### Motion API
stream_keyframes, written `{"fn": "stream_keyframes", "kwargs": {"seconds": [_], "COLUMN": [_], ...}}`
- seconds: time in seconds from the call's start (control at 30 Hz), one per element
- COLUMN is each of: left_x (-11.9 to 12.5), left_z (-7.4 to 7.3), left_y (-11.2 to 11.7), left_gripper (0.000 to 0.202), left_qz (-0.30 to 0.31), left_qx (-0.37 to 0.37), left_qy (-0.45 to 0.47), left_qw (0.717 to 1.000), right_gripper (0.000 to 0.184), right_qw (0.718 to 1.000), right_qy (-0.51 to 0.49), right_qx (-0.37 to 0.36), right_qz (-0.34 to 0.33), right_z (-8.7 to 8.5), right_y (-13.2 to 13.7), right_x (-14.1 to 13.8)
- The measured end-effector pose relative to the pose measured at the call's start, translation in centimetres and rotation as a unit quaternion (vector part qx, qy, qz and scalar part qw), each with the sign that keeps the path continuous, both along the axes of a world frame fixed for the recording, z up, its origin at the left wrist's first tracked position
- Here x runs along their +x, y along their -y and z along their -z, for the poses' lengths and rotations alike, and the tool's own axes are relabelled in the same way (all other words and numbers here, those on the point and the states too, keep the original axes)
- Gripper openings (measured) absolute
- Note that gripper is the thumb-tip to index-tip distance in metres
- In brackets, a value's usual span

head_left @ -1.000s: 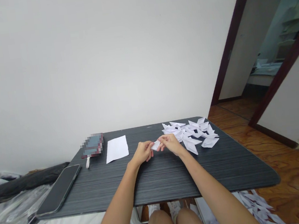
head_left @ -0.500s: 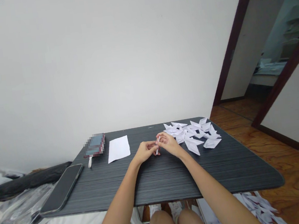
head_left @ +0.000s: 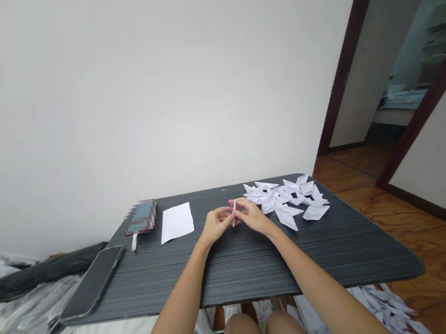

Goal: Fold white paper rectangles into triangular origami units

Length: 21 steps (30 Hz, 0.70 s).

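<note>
My left hand (head_left: 215,225) and my right hand (head_left: 252,216) meet over the middle of the dark striped table (head_left: 240,273). Between their pinched fingertips stands a small folded white paper piece (head_left: 234,212), seen edge-on and nearly upright. Both hands are closed on it. Just right of my right hand lies a heap of several folded white paper pieces (head_left: 287,198). A flat white sheet (head_left: 176,222) lies to the left of my left hand.
A dark phone (head_left: 92,281) rests near the table's left edge, and a small blurred booklet (head_left: 142,216) with a white pen-like item (head_left: 134,242) sits at the back left. More folded papers (head_left: 381,313) litter the wooden floor under the right side. A doorway opens at right.
The folded piece has turned from lying flat between my fingers to standing edge-on. Both hands stayed at the table's middle, shifting only slightly.
</note>
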<state>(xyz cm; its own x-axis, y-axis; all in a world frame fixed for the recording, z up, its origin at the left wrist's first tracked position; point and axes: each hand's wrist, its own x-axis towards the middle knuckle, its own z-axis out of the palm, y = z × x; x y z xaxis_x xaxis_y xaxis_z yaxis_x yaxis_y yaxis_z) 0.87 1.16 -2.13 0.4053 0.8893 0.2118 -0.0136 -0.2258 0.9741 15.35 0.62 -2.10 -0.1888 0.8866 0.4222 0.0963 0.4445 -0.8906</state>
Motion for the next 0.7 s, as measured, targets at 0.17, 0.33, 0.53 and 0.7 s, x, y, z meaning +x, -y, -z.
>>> {"fn": "stream_keyframes", "kwargs": {"seconds": [0.17,0.33,0.53,0.7], "left_x": [0.0,0.0,-0.1,0.0], "left_z": [0.1,-0.2,-0.5,-0.3], "left_y": [-0.1,-0.2,-0.3,-0.3], "left_gripper": [0.038,0.03,0.016,0.022], "left_qz": [-0.028,-0.04,-0.071,-0.081], "left_qx": [0.013,0.024,-0.047,-0.024], "left_qy": [0.006,0.034,0.143,0.111], "left_qw": [1.0,0.998,0.986,0.99], "right_gripper": [0.029,0.03,0.025,0.018], "right_qw": [1.0,0.999,0.998,0.999], "right_qy": [0.017,0.006,-0.041,-0.035], "right_qx": [0.0,0.014,0.037,0.018], "right_qz": [0.016,0.042,-0.011,0.0], "right_z": [0.4,1.1,0.2,-0.2], "right_y": [-0.1,-0.5,-0.1,0.1], "right_x": [-0.3,-0.5,0.2,0.3]}}
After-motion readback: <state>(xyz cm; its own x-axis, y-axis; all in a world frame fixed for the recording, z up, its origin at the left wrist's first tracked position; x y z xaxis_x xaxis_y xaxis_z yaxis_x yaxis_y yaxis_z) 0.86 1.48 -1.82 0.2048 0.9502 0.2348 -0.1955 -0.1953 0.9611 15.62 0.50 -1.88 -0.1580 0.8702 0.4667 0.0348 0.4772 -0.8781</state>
